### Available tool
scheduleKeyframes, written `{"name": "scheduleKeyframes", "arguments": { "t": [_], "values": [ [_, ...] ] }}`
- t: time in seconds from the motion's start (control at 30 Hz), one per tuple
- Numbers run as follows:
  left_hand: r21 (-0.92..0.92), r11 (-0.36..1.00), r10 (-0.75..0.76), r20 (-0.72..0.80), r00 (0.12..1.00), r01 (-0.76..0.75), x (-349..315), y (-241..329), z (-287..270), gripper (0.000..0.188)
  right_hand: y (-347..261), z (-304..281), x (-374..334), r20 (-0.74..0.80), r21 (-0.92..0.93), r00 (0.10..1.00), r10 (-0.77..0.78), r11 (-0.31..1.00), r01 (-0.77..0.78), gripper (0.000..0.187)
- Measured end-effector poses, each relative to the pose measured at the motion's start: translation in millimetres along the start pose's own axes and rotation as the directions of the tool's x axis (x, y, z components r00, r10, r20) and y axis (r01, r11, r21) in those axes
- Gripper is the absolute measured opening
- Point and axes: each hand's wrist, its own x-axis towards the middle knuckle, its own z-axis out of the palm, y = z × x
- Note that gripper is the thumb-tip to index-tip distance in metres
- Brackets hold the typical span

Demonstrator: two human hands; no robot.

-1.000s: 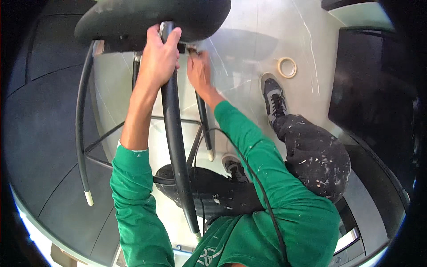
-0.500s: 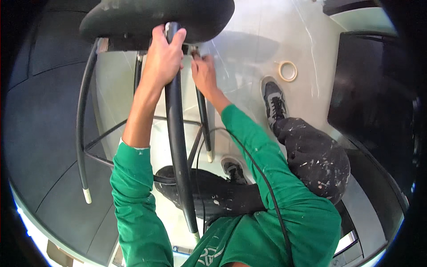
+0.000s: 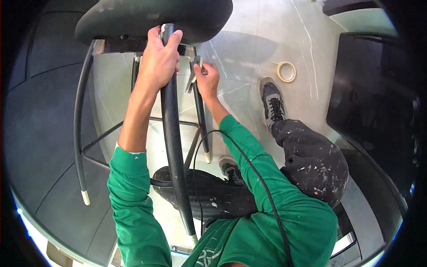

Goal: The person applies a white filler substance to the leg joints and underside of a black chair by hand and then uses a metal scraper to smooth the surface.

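Note:
A black stool stands before me, its padded seat (image 3: 147, 18) at the top and its dark tubular legs spreading downward. My left hand (image 3: 160, 64) is wrapped round the upper end of the near leg (image 3: 172, 120), just below the seat. To the right of it, my right hand (image 3: 207, 80) pinches a small flat grey tool (image 3: 190, 83), held by the top of the right leg (image 3: 199, 111). Its exact kind is partly hidden by my fingers. Pale wrapped or coloured tips show on the legs, such as the left leg (image 3: 80, 111).
A roll of cream masking tape (image 3: 279, 71) lies on the pale veined floor near my shoe (image 3: 272, 100). Dark panels stand at left (image 3: 49, 115) and right (image 3: 373, 93). A thin black cable (image 3: 263, 180) runs across my right sleeve.
My right hand has drawn slightly down and away from under the seat, bringing the grey tool into sight. My left hand keeps its grip; stool and arms appear shifted slightly left.

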Motion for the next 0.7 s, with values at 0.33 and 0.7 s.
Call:
{"name": "scheduleKeyframes", "arguments": {
  "t": [0.33,0.7],
  "values": [
    [-0.035,0.999,0.034,-0.041,0.999,-0.036,-4,-1,3,0.065,0,25,-5,-0.07,-0.216,0.969,-0.238,0.952,0.218,0.016],
    [0.02,0.997,0.081,-0.048,0.996,-0.08,4,-8,7,0.065,-1,29,2,-0.023,-0.234,0.973,-0.23,0.947,0.218,0.013]
  ]
}}
